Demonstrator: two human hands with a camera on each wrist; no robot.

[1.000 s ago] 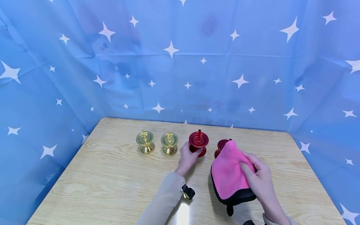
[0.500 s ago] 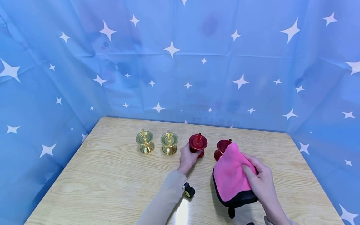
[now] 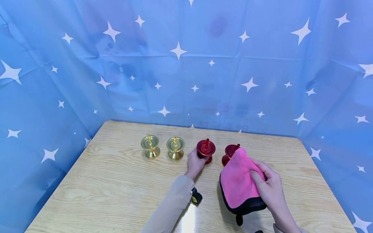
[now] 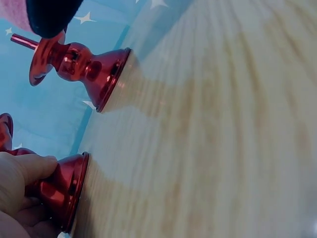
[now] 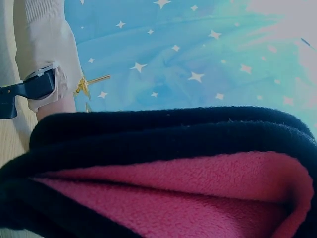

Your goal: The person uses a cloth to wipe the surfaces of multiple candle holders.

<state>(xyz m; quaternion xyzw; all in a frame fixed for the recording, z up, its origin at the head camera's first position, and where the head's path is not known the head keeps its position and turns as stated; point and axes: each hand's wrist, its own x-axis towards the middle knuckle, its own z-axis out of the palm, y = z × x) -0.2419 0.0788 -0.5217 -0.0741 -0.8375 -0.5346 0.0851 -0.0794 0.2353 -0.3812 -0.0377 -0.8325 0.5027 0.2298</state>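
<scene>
Left hand (image 3: pixel 194 164) grips a red candle holder (image 3: pixel 206 148); right hand (image 3: pixel 271 187) pinches a pink cloth (image 3: pixel 238 181), partly hiding the second red holder (image 3: pixel 230 150) ahead! Left of the left hand stands a gold holder (image 3: pixel 175 155), then another gold one (image 3: pixel 152 153).

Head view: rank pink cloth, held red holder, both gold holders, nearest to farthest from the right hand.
1. Pink cloth, in right hand.
2. Held red holder, in left hand.
3. Right gold holder, left of it.
4. Left gold holder, leftmost.
</scene>
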